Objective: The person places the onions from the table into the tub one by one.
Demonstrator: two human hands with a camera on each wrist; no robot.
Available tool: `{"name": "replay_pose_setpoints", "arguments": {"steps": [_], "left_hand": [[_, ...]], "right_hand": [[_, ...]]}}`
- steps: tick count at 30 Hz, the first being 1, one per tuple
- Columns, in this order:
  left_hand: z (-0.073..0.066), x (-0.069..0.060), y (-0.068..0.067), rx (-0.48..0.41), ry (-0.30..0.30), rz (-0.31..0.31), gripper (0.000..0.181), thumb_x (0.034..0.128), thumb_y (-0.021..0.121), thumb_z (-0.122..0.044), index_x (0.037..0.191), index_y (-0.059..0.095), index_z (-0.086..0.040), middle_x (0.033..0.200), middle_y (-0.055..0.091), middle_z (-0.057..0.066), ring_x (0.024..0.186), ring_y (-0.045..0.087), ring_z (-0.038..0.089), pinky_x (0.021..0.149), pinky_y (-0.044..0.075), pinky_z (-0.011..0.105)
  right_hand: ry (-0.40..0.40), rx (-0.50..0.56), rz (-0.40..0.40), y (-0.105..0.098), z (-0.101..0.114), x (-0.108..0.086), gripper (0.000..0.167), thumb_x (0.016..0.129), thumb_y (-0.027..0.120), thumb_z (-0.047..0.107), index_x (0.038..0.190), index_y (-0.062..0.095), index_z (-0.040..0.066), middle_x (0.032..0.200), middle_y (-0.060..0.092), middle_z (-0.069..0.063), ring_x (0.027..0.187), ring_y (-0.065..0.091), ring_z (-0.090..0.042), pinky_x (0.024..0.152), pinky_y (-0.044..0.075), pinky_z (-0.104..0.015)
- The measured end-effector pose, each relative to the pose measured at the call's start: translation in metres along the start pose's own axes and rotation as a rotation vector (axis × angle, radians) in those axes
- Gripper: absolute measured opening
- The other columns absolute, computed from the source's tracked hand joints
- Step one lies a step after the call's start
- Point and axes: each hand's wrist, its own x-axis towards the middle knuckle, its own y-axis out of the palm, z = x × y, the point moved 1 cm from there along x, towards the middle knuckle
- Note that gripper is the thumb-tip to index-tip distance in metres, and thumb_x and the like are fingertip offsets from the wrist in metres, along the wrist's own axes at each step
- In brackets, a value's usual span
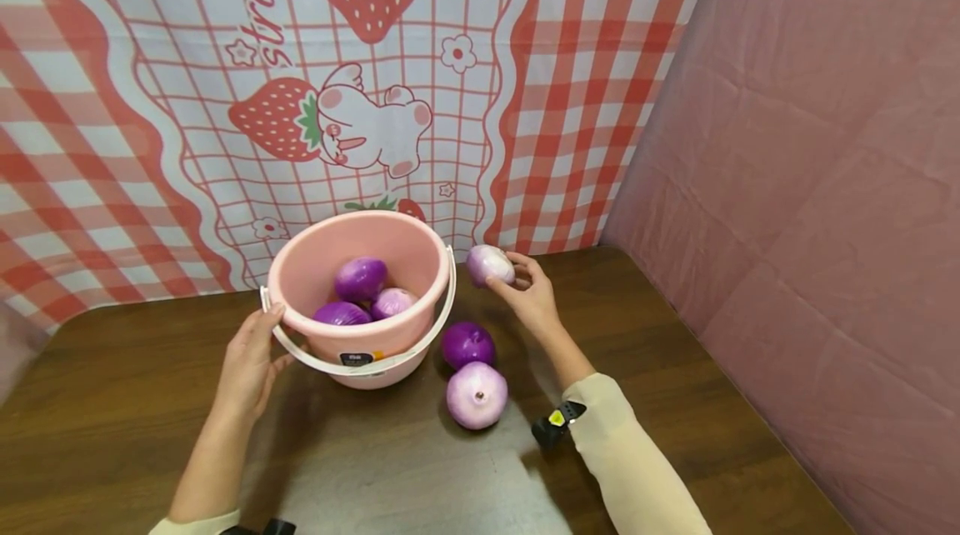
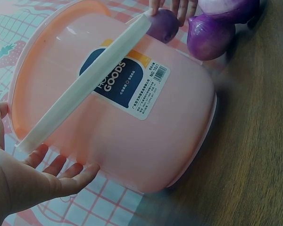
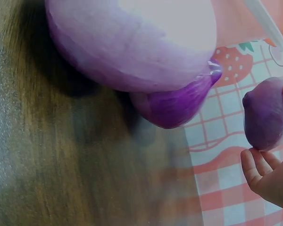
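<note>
A pink bucket (image 1: 322,337) with a white handle (image 1: 442,322) stands on the table, tilted a little. Inside it lie a dark purple onion (image 1: 361,278), another purple onion (image 1: 342,314) and a paler onion (image 1: 393,302). My left hand (image 1: 246,364) grips the bucket's left rim, thumb at the edge and fingers against the outer wall. To the right of the bucket, my right hand (image 1: 534,297) holds a pale purple onion (image 1: 489,265) between thumb and fingers, above the table. Nearer to me, a dark purple onion (image 1: 468,346) and a pale onion (image 1: 477,396) sit touching.
The dark wooden table (image 1: 390,468) meets a red-and-white strawberry cloth (image 1: 465,127) hanging behind the bucket. A pink fabric wall (image 1: 810,185) borders the table's right side. The bucket's label (image 2: 127,84) faces my side.
</note>
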Motion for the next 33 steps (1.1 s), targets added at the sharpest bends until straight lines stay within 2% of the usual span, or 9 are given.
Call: {"name": "replay_pose_setpoints", "arguments": {"steps": [3, 17, 27, 33], "left_hand": [[0.0, 0.0, 0.0, -0.001, -0.002, -0.003, 0.009, 0.0962, 0.05, -0.031, 0.099, 0.055, -0.024, 0.092, 0.055, -0.013, 0.09, 0.052, 0.002, 0.074, 0.056, 0.02], [0.0, 0.002, 0.001, 0.035, -0.013, -0.005, 0.012, 0.0963, 0.049, -0.033, 0.1, 0.052, -0.022, 0.095, 0.053, -0.013, 0.097, 0.049, 0.005, 0.076, 0.056, 0.02], [-0.001, 0.001, 0.002, 0.032, -0.01, -0.005, 0.012, 0.096, 0.049, -0.033, 0.101, 0.052, -0.022, 0.094, 0.054, -0.013, 0.096, 0.049, 0.004, 0.076, 0.056, 0.021], [-0.001, 0.0, 0.001, 0.031, -0.017, -0.015, 0.011, 0.0962, 0.049, -0.032, 0.1, 0.052, -0.023, 0.094, 0.054, -0.013, 0.097, 0.049, 0.005, 0.075, 0.056, 0.02]], "right_hand": [[-0.022, -0.005, -0.015, -0.001, -0.008, 0.005, 0.052, 0.081, 0.073, 0.018, 0.128, 0.051, 0.01, 0.118, 0.055, -0.019, 0.108, 0.059, -0.035, 0.08, 0.053, -0.025], [-0.044, 0.032, -0.038, -0.005, 0.001, 0.003, 0.051, 0.081, 0.072, 0.014, 0.127, 0.051, 0.008, 0.116, 0.057, -0.02, 0.106, 0.06, -0.035, 0.078, 0.053, -0.019], [-0.024, 0.052, -0.02, -0.012, 0.015, 0.003, 0.052, 0.081, 0.073, 0.014, 0.128, 0.051, 0.01, 0.119, 0.055, -0.017, 0.107, 0.058, -0.03, 0.077, 0.052, -0.017], [-0.017, 0.068, -0.004, -0.014, 0.026, 0.002, 0.054, 0.082, 0.071, 0.01, 0.13, 0.049, 0.007, 0.122, 0.054, -0.02, 0.109, 0.056, -0.031, 0.077, 0.051, -0.016]]}}
